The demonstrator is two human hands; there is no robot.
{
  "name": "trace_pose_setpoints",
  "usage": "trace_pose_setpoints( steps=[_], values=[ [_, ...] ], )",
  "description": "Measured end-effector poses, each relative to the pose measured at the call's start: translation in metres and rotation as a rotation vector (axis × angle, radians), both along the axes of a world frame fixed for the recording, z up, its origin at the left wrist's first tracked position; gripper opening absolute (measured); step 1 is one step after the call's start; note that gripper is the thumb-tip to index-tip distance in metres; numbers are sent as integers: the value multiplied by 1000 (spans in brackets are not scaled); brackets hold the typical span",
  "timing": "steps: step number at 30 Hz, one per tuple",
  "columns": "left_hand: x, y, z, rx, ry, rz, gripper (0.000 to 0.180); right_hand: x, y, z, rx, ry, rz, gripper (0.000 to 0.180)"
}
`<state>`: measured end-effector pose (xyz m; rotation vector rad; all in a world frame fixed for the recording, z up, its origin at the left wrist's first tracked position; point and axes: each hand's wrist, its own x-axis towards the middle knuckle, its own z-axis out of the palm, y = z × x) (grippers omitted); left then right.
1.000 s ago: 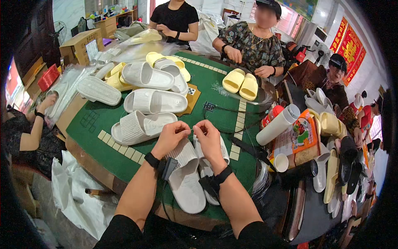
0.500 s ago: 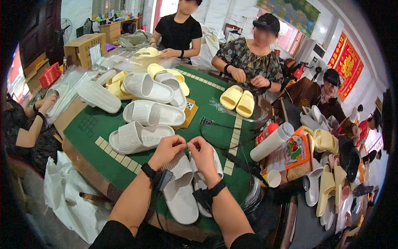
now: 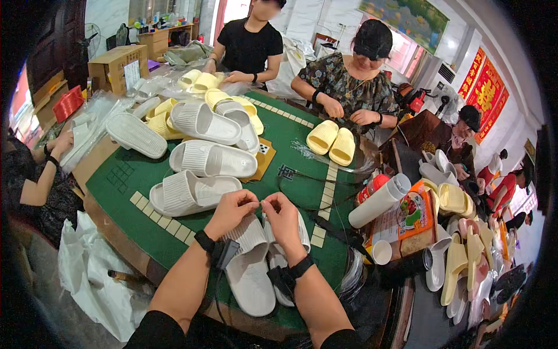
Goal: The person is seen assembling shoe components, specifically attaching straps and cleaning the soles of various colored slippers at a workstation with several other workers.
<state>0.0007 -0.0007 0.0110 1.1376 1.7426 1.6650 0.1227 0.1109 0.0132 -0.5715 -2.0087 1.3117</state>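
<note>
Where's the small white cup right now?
In the head view, the white cup is right of the right hand, just below the white cylinder, near the orange package.

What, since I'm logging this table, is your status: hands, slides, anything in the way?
Left hand, right hand: pinched, close together; anything held unclear. Grey slide pair beneath, side by side on green tabletop. Black wrist device hides part of one slide.
</note>
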Motion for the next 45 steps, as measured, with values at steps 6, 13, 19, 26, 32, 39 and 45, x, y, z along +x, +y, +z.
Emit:
trace_pose_setpoints(
  steps=[6, 13, 19, 26, 32, 39, 45],
  values=[
    [1, -1, 2, -26, 25, -1, 8, 1, -1, 2, -7, 18, 4, 11],
    [-3, 2, -10, 9, 9, -29, 8, 0, -2, -1, 10, 20, 31, 9],
    [-3, 2, -8, -2, 26, -24, 7, -1, 0, -3, -33, 2, 6, 14],
    [-1, 0, -4, 13, 2, -39, 8, 1, 0, 2, -67, 28, -23, 13],
    [0, 0, 0, -8, 33, -49, 10, 1, 1, 0, -98, 58, -5, 12],
    [0, 1, -1, -33, 25, -33, 9, 1, 1, 0, -38, -23, 27, 13],
    [0, -2, 1, -27, 22, -34, 8, 1, -1, 2, -105, 72, -25, 13]
  ],
)
